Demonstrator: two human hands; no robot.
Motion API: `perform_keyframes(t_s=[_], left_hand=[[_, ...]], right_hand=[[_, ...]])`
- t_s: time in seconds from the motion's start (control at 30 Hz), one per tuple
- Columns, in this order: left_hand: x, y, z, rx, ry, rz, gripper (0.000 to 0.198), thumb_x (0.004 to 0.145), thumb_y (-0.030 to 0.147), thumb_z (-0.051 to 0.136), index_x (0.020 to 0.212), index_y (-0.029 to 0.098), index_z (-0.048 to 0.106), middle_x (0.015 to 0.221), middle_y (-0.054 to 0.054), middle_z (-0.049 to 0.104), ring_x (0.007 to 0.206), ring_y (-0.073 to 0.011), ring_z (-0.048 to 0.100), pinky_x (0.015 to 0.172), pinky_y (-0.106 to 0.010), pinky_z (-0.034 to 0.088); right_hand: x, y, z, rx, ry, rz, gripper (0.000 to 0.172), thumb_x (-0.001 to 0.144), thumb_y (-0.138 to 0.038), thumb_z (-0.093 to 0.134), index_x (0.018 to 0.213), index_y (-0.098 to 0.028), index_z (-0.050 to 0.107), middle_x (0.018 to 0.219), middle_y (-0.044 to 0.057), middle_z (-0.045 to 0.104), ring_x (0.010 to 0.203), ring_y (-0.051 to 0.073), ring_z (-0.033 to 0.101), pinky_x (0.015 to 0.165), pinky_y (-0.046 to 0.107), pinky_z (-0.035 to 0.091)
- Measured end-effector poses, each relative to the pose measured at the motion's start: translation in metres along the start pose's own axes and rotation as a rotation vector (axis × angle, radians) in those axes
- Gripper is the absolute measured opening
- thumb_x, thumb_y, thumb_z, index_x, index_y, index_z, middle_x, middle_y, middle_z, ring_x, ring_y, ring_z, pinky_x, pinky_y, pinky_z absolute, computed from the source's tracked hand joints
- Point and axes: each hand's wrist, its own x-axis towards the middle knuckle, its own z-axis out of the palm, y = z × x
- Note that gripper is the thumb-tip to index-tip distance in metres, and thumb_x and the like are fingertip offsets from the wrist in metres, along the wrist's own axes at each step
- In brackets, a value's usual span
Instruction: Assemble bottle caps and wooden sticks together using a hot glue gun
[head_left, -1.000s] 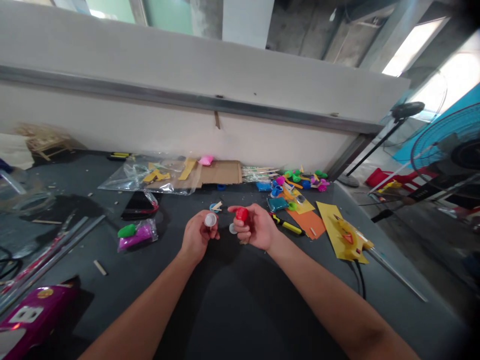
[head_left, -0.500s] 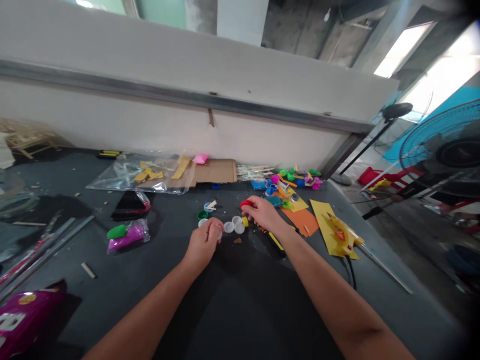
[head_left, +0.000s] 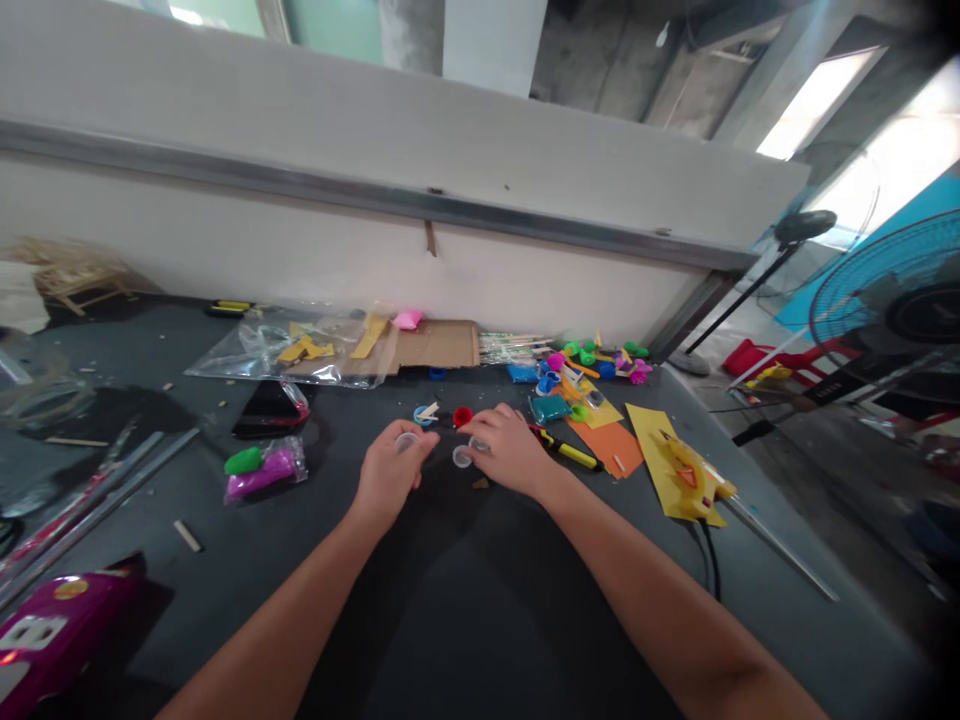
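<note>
Cap (head_left: 407, 440), white, is pinched between thumb and fingers of the left hand (head_left: 386, 468), above the middle of the surface. Its round face is tilted toward the person; being squat, it presents no clear long axis. The right hand (head_left: 514, 450) is palm down, fingers curled at a second white cap (head_left: 480, 443); whether they grip it cannot be told. Both hands are apart. A third white cap (head_left: 462, 457) lies just beside the right thumb, open side up. Beyond it lies a red cap (head_left: 463, 416), also open side up.

The surface is a dark table (head_left: 450, 630). A clear bag (head_left: 345, 370) and cardboard (head_left: 442, 343) lie along the far edge, before a white panel (head_left: 525, 260). A yellow glue gun (head_left: 696, 485) lies near the right edge. Past that edge stand a fan (head_left: 919, 310) and a red chair (head_left: 814, 365).
</note>
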Motion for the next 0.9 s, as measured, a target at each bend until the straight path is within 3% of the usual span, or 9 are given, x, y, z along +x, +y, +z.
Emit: perform_keyframes(t_s=[0.1,0.2,0.3,0.43,0.63,0.8,0.9], left_hand=[[-0.016,0.001,0.011,0.127,-0.153,-0.015,0.019,0.071,0.038,0.062,0.069,0.021,0.053,0.039,0.009,0.038,0.031,-0.0072,0.033,0.033,-0.018,0.022],[-0.03,0.002,0.02,0.145,-0.37,0.046,0.02,0.075,0.037,0.056,0.065,0.019,0.055,0.046,0.005,0.044,0.04,-0.0075,0.037,0.038,-0.018,0.026],[-0.035,0.0,0.023,0.09,-0.451,0.048,0.022,0.075,0.036,0.056,0.063,0.018,0.054,0.051,0.004,0.045,0.043,-0.0072,0.037,0.04,-0.018,0.027],[-0.026,-0.004,0.018,-0.136,-0.421,-0.109,0.025,0.079,0.042,0.046,0.069,0.019,0.05,0.046,0.007,0.038,0.032,-0.006,0.028,0.031,-0.018,0.019],[-0.013,0.002,0.014,-0.346,-0.246,-0.257,0.017,0.074,0.037,0.05,0.079,0.021,0.046,0.058,0.006,0.047,0.035,-0.0059,0.036,0.029,-0.015,0.02],[-0.011,0.0,0.018,-0.277,-0.206,-0.225,0.018,0.073,0.034,0.054,0.081,0.02,0.045,0.061,0.006,0.049,0.037,-0.0051,0.036,0.029,-0.014,0.022],[-0.011,-0.003,0.018,-0.26,-0.221,-0.223,0.018,0.075,0.034,0.054,0.081,0.02,0.046,0.062,0.005,0.049,0.038,-0.0051,0.036,0.03,-0.014,0.022]], right_hand=[[-0.003,-0.007,-0.001,-0.052,-0.071,-0.091,0.033,0.077,-0.039,0.062,0.106,-0.026,0.062,0.112,0.006,0.058,0.104,0.025,0.041,0.085,0.04,0.028],[-0.004,-0.008,0.001,-0.076,-0.109,-0.118,0.021,0.078,-0.033,0.061,0.097,-0.024,0.064,0.106,0.005,0.06,0.102,0.024,0.041,0.084,0.041,0.027],[-0.002,-0.004,0.001,-0.076,-0.109,-0.116,0.016,0.081,-0.032,0.059,0.093,-0.023,0.065,0.1,0.006,0.063,0.099,0.023,0.042,0.083,0.04,0.026],[0.0,-0.001,0.0,0.041,-0.048,-0.081,0.014,0.084,-0.029,0.056,0.092,-0.022,0.064,0.097,0.006,0.065,0.097,0.021,0.047,0.085,0.038,0.03],[0.001,-0.01,0.001,0.602,0.129,0.152,0.026,0.089,-0.025,0.042,0.114,-0.022,0.051,0.094,0.002,0.064,0.074,0.012,0.059,0.07,0.025,0.044],[0.002,-0.02,0.003,0.904,0.148,0.294,0.014,0.082,-0.028,0.052,0.093,-0.02,0.056,0.075,-0.001,0.063,0.055,0.009,0.055,0.053,0.021,0.045],[0.004,-0.021,0.002,1.084,0.118,0.372,0.016,0.079,-0.031,0.055,0.088,-0.018,0.057,0.068,-0.001,0.061,0.048,0.007,0.049,0.042,0.018,0.04]])
